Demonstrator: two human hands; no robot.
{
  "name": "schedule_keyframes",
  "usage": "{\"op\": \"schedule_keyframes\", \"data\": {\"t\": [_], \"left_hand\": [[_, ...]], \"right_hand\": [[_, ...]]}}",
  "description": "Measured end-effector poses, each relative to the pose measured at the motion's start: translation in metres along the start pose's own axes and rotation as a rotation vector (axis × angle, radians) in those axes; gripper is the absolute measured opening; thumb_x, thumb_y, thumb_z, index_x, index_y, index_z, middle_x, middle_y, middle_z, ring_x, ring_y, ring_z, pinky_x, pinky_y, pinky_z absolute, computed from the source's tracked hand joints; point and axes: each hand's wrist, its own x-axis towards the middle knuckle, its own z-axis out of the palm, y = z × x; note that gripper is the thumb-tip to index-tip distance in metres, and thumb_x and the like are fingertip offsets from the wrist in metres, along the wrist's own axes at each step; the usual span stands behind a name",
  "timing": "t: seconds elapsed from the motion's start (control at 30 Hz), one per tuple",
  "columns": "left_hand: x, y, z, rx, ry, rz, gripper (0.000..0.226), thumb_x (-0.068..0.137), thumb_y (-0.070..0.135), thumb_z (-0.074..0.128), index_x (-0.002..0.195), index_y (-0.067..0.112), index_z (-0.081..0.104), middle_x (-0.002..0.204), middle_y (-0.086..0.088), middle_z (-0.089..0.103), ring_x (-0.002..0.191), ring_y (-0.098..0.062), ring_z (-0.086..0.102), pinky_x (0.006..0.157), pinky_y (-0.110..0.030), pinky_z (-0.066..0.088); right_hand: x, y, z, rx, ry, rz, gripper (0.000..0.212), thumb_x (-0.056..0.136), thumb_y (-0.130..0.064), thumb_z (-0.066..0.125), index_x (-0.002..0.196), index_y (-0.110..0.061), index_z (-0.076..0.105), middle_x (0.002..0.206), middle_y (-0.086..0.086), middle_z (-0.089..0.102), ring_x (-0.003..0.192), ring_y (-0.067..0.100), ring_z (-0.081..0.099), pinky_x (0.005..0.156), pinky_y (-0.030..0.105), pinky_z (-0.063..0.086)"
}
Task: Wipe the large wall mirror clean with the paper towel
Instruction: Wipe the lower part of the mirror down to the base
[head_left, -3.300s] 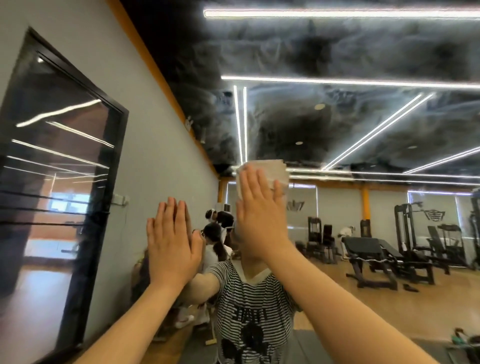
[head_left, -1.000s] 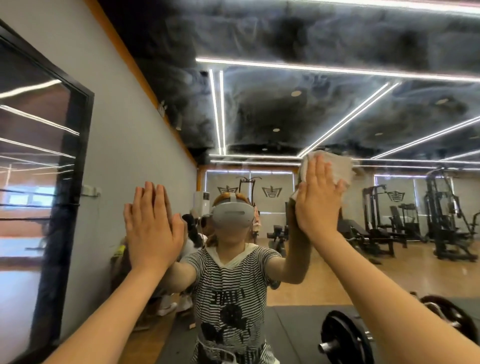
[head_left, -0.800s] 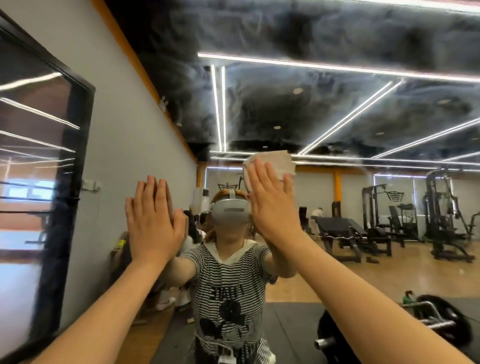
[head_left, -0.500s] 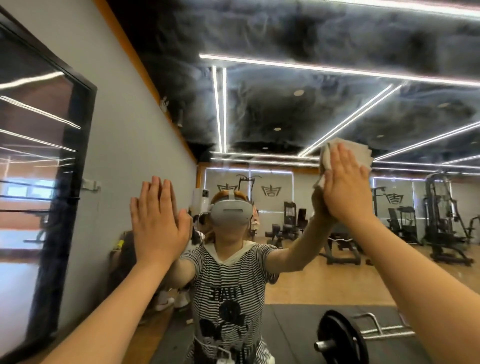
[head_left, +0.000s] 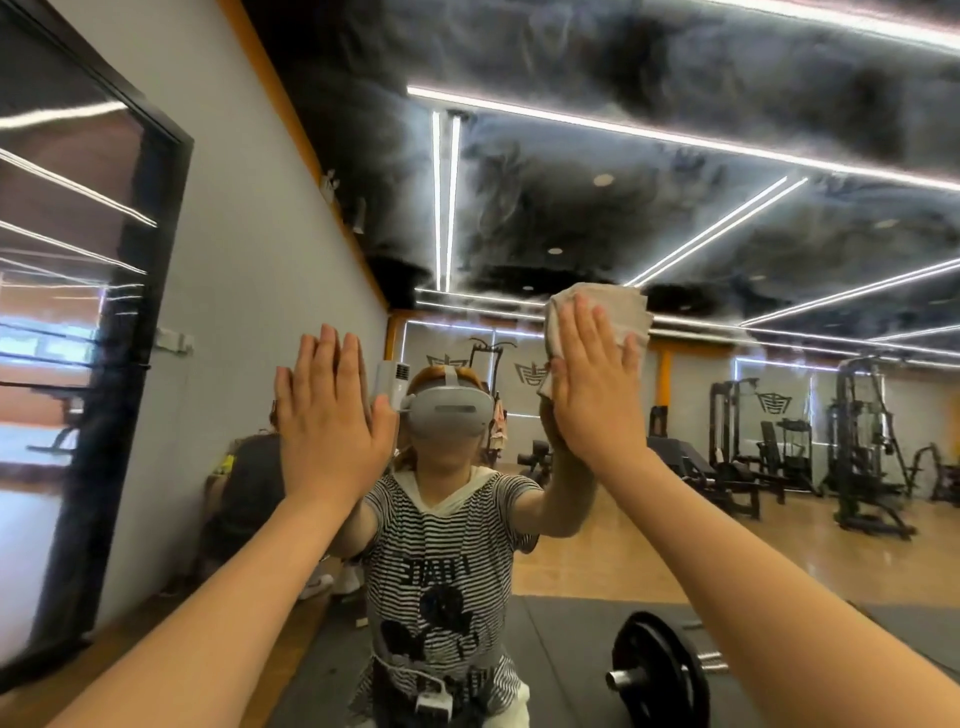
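The large wall mirror (head_left: 727, 234) fills most of the view and reflects a gym hall and a person in a striped shirt. My right hand (head_left: 592, 384) lies flat with straight fingers and presses a folded grey-white paper towel (head_left: 618, 312) against the glass, at about head height. The towel's top and right edges stick out past my fingers. My left hand (head_left: 327, 410) rests flat on the mirror to the left, fingers straight and together, holding nothing.
A grey wall (head_left: 249, 312) runs along the left with a black-framed glass door (head_left: 78, 338). Reflected in the mirror are a barbell with a black weight plate (head_left: 654, 675) on a dark floor mat, benches and weight machines (head_left: 857, 457).
My right hand has swept the towel side to side across the glass, now left of where it was half a second ago. My left hand has stayed flat on the mirror.
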Motion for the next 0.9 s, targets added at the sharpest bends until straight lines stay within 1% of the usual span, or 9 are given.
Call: {"op": "schedule_keyframes", "data": {"t": [0.1,0.23,0.37,0.43,0.57,0.67,0.73,0.8,0.9], "left_hand": [[0.001,0.001,0.0,-0.004,0.002,0.017,0.068,0.091,0.039,0.029,0.149,0.003,0.028,0.157,-0.019,0.024,0.146,-0.033,0.017,0.116,-0.047,0.007],[0.001,0.0,0.002,-0.025,0.025,0.023,0.069,0.091,0.04,0.027,0.148,0.002,0.029,0.156,-0.02,0.026,0.146,-0.034,0.018,0.116,-0.049,0.009],[0.0,-0.001,0.002,-0.036,0.029,0.015,0.068,0.091,0.039,0.029,0.147,0.001,0.031,0.155,-0.021,0.028,0.145,-0.035,0.02,0.115,-0.052,0.012],[0.0,-0.002,0.002,-0.039,0.027,0.017,0.068,0.091,0.039,0.029,0.147,0.001,0.031,0.154,-0.021,0.029,0.144,-0.036,0.022,0.115,-0.053,0.014],[-0.001,0.0,0.001,-0.037,0.017,0.02,0.069,0.091,0.039,0.03,0.147,0.0,0.031,0.154,-0.022,0.029,0.144,-0.035,0.021,0.115,-0.053,0.014],[-0.002,0.003,-0.001,-0.029,-0.005,-0.003,0.071,0.089,0.04,0.027,0.148,0.0,0.03,0.155,-0.022,0.027,0.145,-0.036,0.02,0.116,-0.054,0.012],[-0.001,0.003,-0.001,-0.02,-0.015,-0.014,0.071,0.089,0.04,0.026,0.147,-0.001,0.03,0.154,-0.024,0.027,0.144,-0.039,0.02,0.117,-0.056,0.014],[0.0,0.005,-0.002,-0.007,-0.029,-0.023,0.073,0.088,0.04,0.026,0.147,-0.002,0.03,0.153,-0.026,0.028,0.143,-0.041,0.021,0.116,-0.058,0.017],[0.002,0.006,-0.006,0.037,-0.023,-0.019,0.069,0.087,0.037,0.034,0.143,-0.004,0.035,0.149,-0.028,0.033,0.14,-0.044,0.026,0.114,-0.06,0.017]], "right_hand": [[-0.001,-0.001,-0.001,0.014,0.011,0.003,0.063,0.096,-0.041,0.007,0.156,-0.02,0.008,0.163,0.0,0.003,0.148,0.016,-0.004,0.118,0.041,-0.007],[-0.001,0.0,-0.004,0.028,0.013,-0.014,0.064,0.095,-0.042,0.005,0.155,-0.021,0.006,0.162,-0.002,-0.001,0.147,0.014,-0.007,0.117,0.038,-0.011],[-0.002,0.007,-0.003,0.009,0.036,-0.087,0.057,0.099,-0.038,0.014,0.153,-0.021,0.005,0.158,-0.004,-0.002,0.146,0.014,-0.005,0.117,0.038,-0.008],[-0.003,0.015,0.0,-0.039,0.068,-0.114,0.056,0.101,-0.035,0.02,0.154,-0.018,0.012,0.159,-0.001,0.005,0.146,0.013,-0.001,0.118,0.037,-0.007],[-0.012,0.033,0.001,-0.09,0.075,-0.161,0.054,0.101,-0.032,0.024,0.153,-0.015,0.023,0.158,0.002,0.015,0.146,0.015,0.008,0.118,0.043,0.004],[-0.019,0.048,-0.002,-0.12,0.05,-0.2,0.056,0.1,-0.032,0.027,0.153,-0.019,0.017,0.158,0.001,0.014,0.145,0.016,0.011,0.119,0.048,0.014],[-0.024,0.062,-0.004,-0.098,0.031,-0.154,0.056,0.1,-0.033,0.023,0.154,-0.023,0.01,0.159,-0.002,0.009,0.147,0.014,0.005,0.118,0.047,0.012],[-0.031,0.08,-0.008,-0.05,0.02,-0.051,0.056,0.1,-0.034,0.017,0.154,-0.025,0.006,0.159,-0.004,0.003,0.147,0.014,0.001,0.119,0.044,0.005],[-0.041,0.112,-0.015,-0.037,0.038,0.004,0.055,0.1,-0.032,0.019,0.154,-0.022,0.01,0.159,-0.003,0.007,0.147,0.016,0.007,0.117,0.045,0.007]]}}
